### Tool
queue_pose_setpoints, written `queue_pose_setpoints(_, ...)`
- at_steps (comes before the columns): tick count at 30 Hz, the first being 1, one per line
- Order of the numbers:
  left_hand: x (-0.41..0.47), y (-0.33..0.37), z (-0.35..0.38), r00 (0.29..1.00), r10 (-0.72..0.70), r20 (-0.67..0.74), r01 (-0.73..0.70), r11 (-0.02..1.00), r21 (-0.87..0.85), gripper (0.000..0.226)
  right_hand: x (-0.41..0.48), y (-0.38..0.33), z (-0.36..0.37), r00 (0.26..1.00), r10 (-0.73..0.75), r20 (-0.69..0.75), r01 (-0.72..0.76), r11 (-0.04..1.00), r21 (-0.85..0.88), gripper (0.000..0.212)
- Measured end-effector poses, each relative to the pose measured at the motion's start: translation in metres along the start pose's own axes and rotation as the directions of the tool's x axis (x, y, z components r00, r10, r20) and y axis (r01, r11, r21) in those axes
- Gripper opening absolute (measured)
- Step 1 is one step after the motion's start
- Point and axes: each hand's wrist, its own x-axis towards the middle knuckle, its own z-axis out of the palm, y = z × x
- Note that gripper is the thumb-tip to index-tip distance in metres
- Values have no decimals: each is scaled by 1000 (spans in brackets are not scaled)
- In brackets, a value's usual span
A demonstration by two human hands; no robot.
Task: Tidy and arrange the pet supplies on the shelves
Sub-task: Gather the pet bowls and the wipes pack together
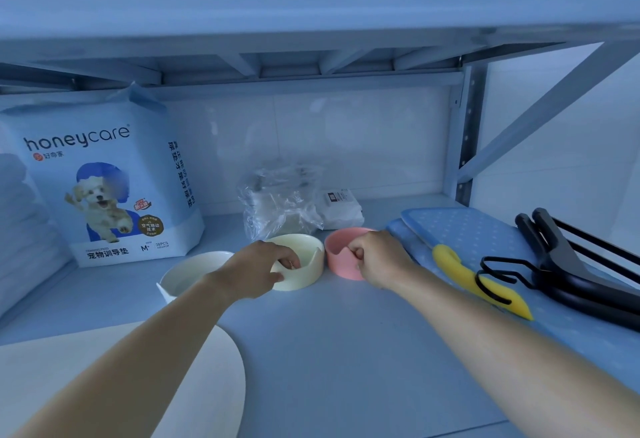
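Cream bowl [308, 269] sits on the shelf [329, 351] with your left hand [256, 271] pinching its near rim (fingers inside, thumb outside). Your right hand [381, 259] hooks the pink bowl [341, 261] just beside. White bowl [188, 276] left of your left hand.

Left hand [258, 269] and right hand [375, 259] forward, close together, fingers curled, thumbs pinching.

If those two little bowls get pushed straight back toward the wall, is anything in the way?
Yes. A crumpled clear plastic bag sits right behind the cream bowl, and a white packet behind the pink bowl. The left hand and right hand already grip them.
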Motion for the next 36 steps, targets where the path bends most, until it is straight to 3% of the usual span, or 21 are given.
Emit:
queue_pose_setpoints(11,-6,1,1,999,-41,-25,43,994,100,31,1,-1,6,1000,1,12,0,998,-64,33)
queue_pose_setpoints(18,-3,-1,9,994,-95,-52,99,991,89,27,2,-1,11,999,17,-27,-18,1000,-23,6)
queue_pose_setpoints(23,-9,1,15,993,-56,-99,71,986,153,30,-1,-3,7,1000,30,6,-30,999,-30,10)
queue_pose_setpoints(27,-20,1,16,986,-24,-163,50,986,157,47,-7,-13,2,999,3,-44,-7,996,-89,24)
queue_pose_setpoints(29,-28,-2,10,981,-21,-194,51,988,148,52,-10,-26,1,996,-27,-90,20,997,-78,35)
queue_pose_setpoints(36,-77,-33,-18,957,-130,-260,174,973,151,48,-17,-95,17,964,-236,-124,251,961,114,41)
